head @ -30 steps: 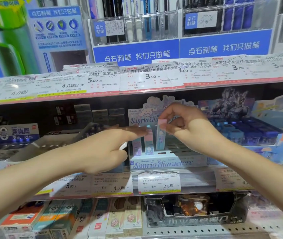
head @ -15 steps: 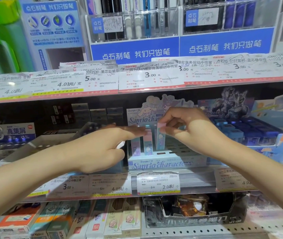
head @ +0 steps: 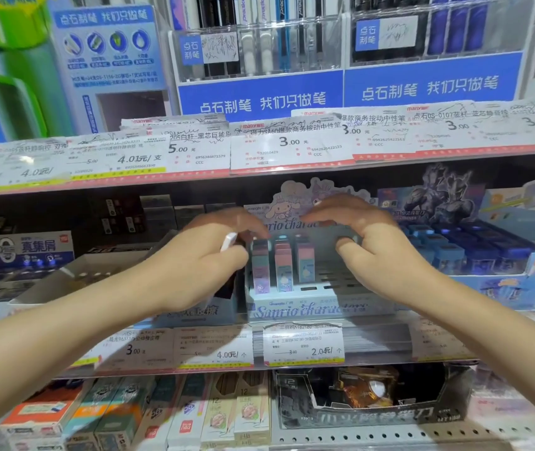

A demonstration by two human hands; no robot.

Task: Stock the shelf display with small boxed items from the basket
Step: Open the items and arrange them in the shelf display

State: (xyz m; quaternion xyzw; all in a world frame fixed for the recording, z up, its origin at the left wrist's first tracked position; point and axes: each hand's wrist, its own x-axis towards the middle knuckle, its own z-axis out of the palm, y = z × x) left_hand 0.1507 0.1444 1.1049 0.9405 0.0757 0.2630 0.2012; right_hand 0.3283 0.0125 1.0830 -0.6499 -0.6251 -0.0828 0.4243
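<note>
Spanning the frame, the middle shelf (head: 350,345) carries price tags along its front edge and several display cartons. Centre: pale blue display tray (head: 308,309) w/ cartoon header card (head: 292,206) standing at its rear. Three small boxes (head: 284,268) stand upright in a row at the tray's left-front, close together, pink and teal tops; slots to their right appear unfilled. Dark blue sharpener carton (head: 474,255) sits just right of the tray.

Left hand (head: 201,271) is at the tray's left edge, beside the leftmost box, fingers curled. A small white item (head: 228,241) shows betw. thumb and fingers; grip on it cannot be confirmed.

Right hand (head: 370,242) hovers over the tray's right half, fingers spread and arched, palm down, holding nothing, thumb near the rightmost box.
</note>
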